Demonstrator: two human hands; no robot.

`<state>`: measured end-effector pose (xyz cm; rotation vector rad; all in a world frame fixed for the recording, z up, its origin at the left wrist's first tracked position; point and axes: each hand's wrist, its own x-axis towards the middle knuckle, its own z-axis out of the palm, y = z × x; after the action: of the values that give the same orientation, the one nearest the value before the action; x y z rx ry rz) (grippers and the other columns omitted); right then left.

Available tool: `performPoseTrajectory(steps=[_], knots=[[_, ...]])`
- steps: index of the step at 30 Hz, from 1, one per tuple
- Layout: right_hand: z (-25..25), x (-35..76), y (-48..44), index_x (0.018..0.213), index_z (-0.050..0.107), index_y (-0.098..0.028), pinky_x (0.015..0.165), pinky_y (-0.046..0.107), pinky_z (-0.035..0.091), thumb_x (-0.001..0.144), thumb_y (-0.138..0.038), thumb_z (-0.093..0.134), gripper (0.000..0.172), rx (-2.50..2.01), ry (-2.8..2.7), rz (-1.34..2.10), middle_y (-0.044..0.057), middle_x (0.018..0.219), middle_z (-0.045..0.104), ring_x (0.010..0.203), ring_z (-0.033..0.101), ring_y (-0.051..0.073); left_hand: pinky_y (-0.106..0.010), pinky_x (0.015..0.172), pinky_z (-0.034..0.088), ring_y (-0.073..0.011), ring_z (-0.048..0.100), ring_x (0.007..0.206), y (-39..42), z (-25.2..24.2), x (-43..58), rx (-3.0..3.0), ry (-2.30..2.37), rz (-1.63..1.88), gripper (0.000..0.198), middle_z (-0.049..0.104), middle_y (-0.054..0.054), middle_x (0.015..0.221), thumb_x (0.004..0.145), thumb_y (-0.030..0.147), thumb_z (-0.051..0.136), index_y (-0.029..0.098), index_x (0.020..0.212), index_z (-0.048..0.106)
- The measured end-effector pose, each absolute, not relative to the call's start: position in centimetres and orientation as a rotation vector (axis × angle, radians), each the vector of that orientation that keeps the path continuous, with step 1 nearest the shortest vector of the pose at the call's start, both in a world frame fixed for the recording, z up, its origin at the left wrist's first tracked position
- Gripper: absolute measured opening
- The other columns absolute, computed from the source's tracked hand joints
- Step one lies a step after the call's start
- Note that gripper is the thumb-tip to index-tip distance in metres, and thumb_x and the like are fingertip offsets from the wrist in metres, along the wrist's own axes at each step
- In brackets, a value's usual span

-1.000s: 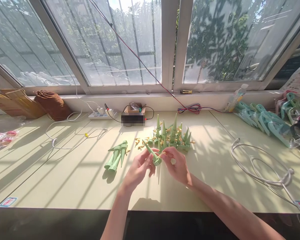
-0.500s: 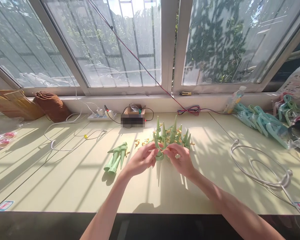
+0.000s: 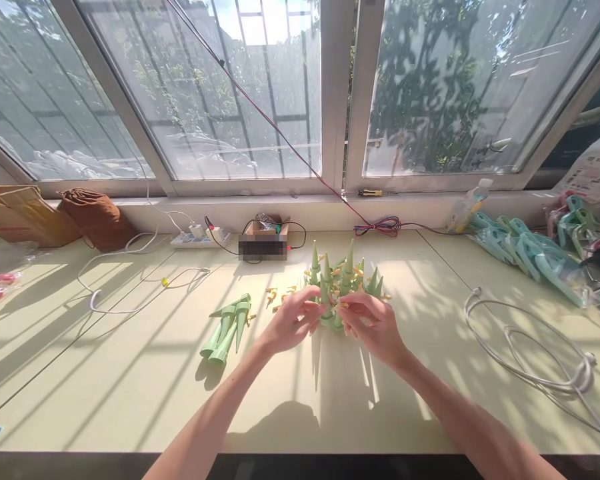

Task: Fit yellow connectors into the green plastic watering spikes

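My left hand [image 3: 296, 319] has its fingers closed around a green cone-shaped spike [image 3: 325, 293], which looks like a plant watering spike and points up. Close beside it, my right hand [image 3: 375, 321] pinches a small yellow valve piece [image 3: 344, 305] at the spike's side; whether it is seated in the spike I cannot tell. Just behind both hands, several green spikes [image 3: 349, 260] stand upright in a cluster with yellow pieces on them. Small loose yellow valve pieces [image 3: 271, 296] lie left of the cluster. Farther left, more green spikes [image 3: 229, 327] lie in a pile.
A white power strip [image 3: 200, 237] and a small open box [image 3: 267, 227] sit along the window side. Coiled cables [image 3: 530, 347] lie at right, near bagged teal clips [image 3: 530, 253]. At back left are a brown pouch [image 3: 97, 217] and a cardboard box [image 3: 27, 213].
Both hands, with the spike and yellow piece, have shifted slightly right, nearer the cluster. My right hand has drawn a little away from my left. The whole view has tilted slightly.
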<state>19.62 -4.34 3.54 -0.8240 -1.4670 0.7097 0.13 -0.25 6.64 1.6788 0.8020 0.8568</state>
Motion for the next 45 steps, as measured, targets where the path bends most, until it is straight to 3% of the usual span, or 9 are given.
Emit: performPoseTrajectory(steps=[6,11,18,28,34,37,42,45], knots=[[2.7,19.8,-4.9,0.098,0.065,-0.022,0.045,0.025,0.053,0.096,-0.025,0.060,0.007,-0.808,-1.556,0.658,-0.001,0.071,0.060,0.049,0.058,0.011,-0.025,0.049,0.043,-0.0093,0.050,0.048,-0.9,6.1,0.3,1.596,0.782,0.936,0.023,0.063,-0.006,0.082,0.081,0.039,0.072,0.019,0.092,0.069],[2.3,19.7,-4.9,0.098,0.063,-0.022,0.044,0.025,0.049,0.097,-0.022,0.056,0.008,-0.828,-1.612,0.529,0.000,0.071,0.061,0.049,0.057,0.011,-0.026,0.048,0.045,-0.0088,0.050,0.047,-1.3,5.7,0.5,1.672,0.752,0.999,0.024,0.065,-0.009,0.089,0.089,0.042,0.063,0.019,0.094,0.069],[2.0,19.5,-4.9,0.091,0.062,-0.021,0.042,0.024,0.044,0.098,-0.030,0.055,0.014,-0.922,-1.618,0.534,-0.001,0.064,0.060,0.049,0.055,0.012,-0.023,0.049,0.046,-0.0092,0.051,0.051,-1.8,5.7,0.7,1.679,0.827,1.018,0.022,0.062,-0.007,0.084,0.084,0.040,0.069,0.019,0.088,0.070],[2.1,19.4,-4.9,0.071,0.053,-0.020,0.046,0.023,0.035,0.099,-0.029,0.050,0.030,-0.963,-1.666,0.514,-0.004,0.056,0.048,0.048,0.040,0.010,-0.025,0.053,0.049,-0.0130,0.057,0.063,-1.7,4.8,0.6,1.904,0.754,1.007,0.018,0.062,-0.008,0.087,0.092,0.030,0.057,0.019,0.094,0.070],[1.9,19.4,-4.9,0.064,0.049,-0.020,0.046,0.024,0.029,0.101,-0.029,0.047,0.038,-0.988,-1.695,0.487,-0.005,0.052,0.042,0.047,0.033,0.009,-0.023,0.049,0.047,-0.0127,0.059,0.058,-1.7,4.7,0.6,1.879,0.758,0.997,0.019,0.064,-0.008,0.084,0.092,0.031,0.058,0.018,0.097,0.071],[1.7,19.5,-4.8,0.069,0.052,-0.020,0.047,0.024,0.031,0.101,-0.028,0.047,0.034,-0.974,-1.713,0.486,-0.004,0.054,0.046,0.048,0.039,0.010,-0.023,0.051,0.048,-0.0144,0.064,0.061,-1.6,5.0,0.6,1.831,0.764,1.020,0.019,0.067,-0.009,0.086,0.091,0.032,0.059,0.019,0.097,0.071],[1.5,19.7,-4.7,0.095,0.061,-0.019,0.051,0.025,0.038,0.097,-0.029,0.056,0.012,-0.929,-1.750,0.407,-0.004,0.061,0.050,0.051,0.045,0.012,-0.021,0.051,0.049,-0.0142,0.066,0.060,-1.2,5.1,0.4,1.792,0.769,1.028,0.020,0.068,-0.008,0.083,0.086,0.035,0.067,0.017,0.093,0.071],[1.4,19.7,-4.6,0.091,0.060,-0.019,0.050,0.025,0.036,0.098,-0.027,0.055,0.012,-0.904,-1.762,0.367,-0.003,0.063,0.049,0.053,0.044,0.012,-0.020,0.049,0.049,-0.0112,0.063,0.056,-1.1,4.8,0.4,1.851,0.726,1.038,0.021,0.067,-0.007,0.081,0.089,0.034,0.065,0.015,0.094,0.069]])
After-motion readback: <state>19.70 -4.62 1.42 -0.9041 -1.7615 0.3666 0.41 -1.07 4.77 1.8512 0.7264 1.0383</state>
